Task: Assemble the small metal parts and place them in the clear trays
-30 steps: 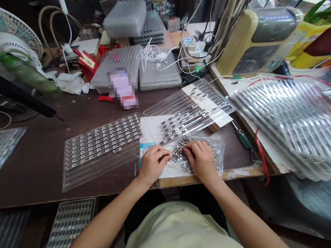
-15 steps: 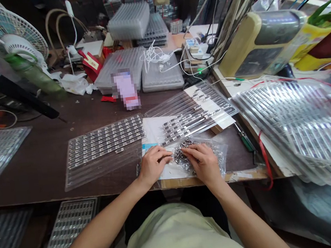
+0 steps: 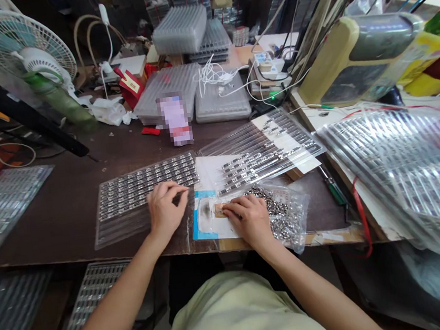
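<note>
My left hand (image 3: 167,207) hovers over the right end of a clear ribbed tray (image 3: 122,230) whose upper grooves hold rows of small black-and-silver metal parts (image 3: 142,183). Its thumb and index finger meet in a pinch; whatever is between them is too small to name. My right hand (image 3: 250,218) is over a white board (image 3: 205,214) with blue tape edges, fingertips together at a small brown patch (image 3: 220,210). What they hold, if anything, is hidden. Beside that hand, a clear plastic bag (image 3: 291,228) lies with a heap of tiny shiny metal pieces (image 3: 274,204).
Behind the board lies a second clear tray (image 3: 237,144), partly filled with similar parts. A green-handled screwdriver (image 3: 335,191) is to the right, near stacked clear trays (image 3: 403,165). A phone (image 3: 175,120), a fan (image 3: 27,44) and white cables (image 3: 213,75) stand farther back.
My left hand has moved left from the board to the filled tray. My right hand has shifted left off the metal heap onto the board. The view has turned slightly left.
</note>
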Tool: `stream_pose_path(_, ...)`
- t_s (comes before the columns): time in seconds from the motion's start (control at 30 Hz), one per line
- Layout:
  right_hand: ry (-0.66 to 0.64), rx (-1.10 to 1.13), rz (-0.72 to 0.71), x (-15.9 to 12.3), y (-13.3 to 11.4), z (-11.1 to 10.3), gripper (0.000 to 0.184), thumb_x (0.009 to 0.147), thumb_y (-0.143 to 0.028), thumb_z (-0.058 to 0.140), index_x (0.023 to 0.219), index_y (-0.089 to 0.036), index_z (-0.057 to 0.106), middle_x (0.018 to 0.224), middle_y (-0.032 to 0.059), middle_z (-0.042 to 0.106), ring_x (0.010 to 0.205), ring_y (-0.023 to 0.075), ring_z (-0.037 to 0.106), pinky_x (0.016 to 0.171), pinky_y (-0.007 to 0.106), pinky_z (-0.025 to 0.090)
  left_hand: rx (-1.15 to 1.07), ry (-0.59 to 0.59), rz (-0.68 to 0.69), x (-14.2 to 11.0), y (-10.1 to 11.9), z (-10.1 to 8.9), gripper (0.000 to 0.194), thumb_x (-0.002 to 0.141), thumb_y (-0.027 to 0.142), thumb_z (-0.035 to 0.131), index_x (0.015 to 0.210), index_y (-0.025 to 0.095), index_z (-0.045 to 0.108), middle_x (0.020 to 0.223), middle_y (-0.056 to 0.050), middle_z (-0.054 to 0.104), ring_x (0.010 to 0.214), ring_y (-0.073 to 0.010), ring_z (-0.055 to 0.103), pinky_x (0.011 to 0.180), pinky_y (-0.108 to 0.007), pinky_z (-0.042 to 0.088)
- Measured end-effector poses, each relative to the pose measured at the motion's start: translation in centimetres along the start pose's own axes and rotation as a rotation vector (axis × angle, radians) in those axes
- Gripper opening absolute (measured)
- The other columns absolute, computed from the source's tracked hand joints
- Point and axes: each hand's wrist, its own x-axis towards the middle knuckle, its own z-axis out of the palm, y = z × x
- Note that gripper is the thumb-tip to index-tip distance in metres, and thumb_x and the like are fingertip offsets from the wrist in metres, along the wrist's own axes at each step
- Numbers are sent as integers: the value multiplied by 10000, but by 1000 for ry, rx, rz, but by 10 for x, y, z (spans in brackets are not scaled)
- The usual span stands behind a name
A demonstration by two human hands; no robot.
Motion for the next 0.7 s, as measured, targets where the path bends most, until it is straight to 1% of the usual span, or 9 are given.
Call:
stream_pose_path(0.13,-16,-36,3,1,-2,2,134,878,-363,602,883,-321,729,860,4,661,825,152,486,742,320,290,-126,-208,167,16,47,20,115,830,323,623,839,242,704,906,-23,699,893,-209,591,876,-389,344)
stream_pose_path(0.23,-39,-66,3,0,-1,-3,141,882,-372,591,934,-340,719,903,6,657,858,167,485,755,321,298,-142,-280,180,23,66,31,81,809,299,649,795,227,683,869,-18,714,877,-218,604,879,-399,351)
stream_pose_path(0.3,-46,-113,17,-1,3,-11,178,895,-362,571,1014,-326,698,969,13,659,903,178,489,773,324,309,-180,-291,136,24,66,30,83,817,274,630,771,219,672,840,-16,717,850,-215,617,872,-392,374)
stream_pose_path(0.37,-51,-199,37,-5,11,-23,235,894,-348,571,1098,-282,666,1074,30,650,983,202,482,805,335,318,-283,-298,36,22,58,25,99,824,280,610,786,215,674,837,-19,717,827,-204,634,835,-360,418)
stream_pose_path(0.47,-93,-330,34,-11,23,-37,318,860,-351,615,1153,-229,635,1185,56,617,1068,249,450,845,364,321,-581,-364,-143,15,43,16,201,836,335,578,960,204,667,885,-31,700,776,-172,651,717,-286,481)
stream_pose_path(0.53,-122,-359,21,-14,29,-41,280,864,-339,609,1115,-222,648,1134,65,633,1011,242,468,817,360,333,-766,-452,-218,9,36,14,304,855,371,539,1074,187,643,863,-37,685,695,-143,641,622,-243,489)
stream_pose_path(0.6,-118,-345,22,-15,32,-39,196,887,-312,577,1032,-222,672,1026,63,655,917,218,487,765,343,342,-844,-514,-245,2,35,15,326,860,379,529,1080,171,650,807,-36,675,626,-121,611,560,-217,476)
stream_pose_path(0.63,-102,-328,25,-15,32,-38,171,895,-303,565,991,-221,680,979,61,658,884,209,490,743,336,343,-842,-513,-238,-1,35,16,305,851,368,546,1048,167,665,805,-39,675,622,-117,601,554,-211,472)
stream_pose_path(0.7,-46,-285,29,-15,34,-33,161,904,-302,553,941,-224,689,935,55,662,856,200,496,722,328,346,-788,-459,-198,-7,37,19,248,825,324,594,996,170,685,861,-49,685,660,-121,599,571,-214,474)
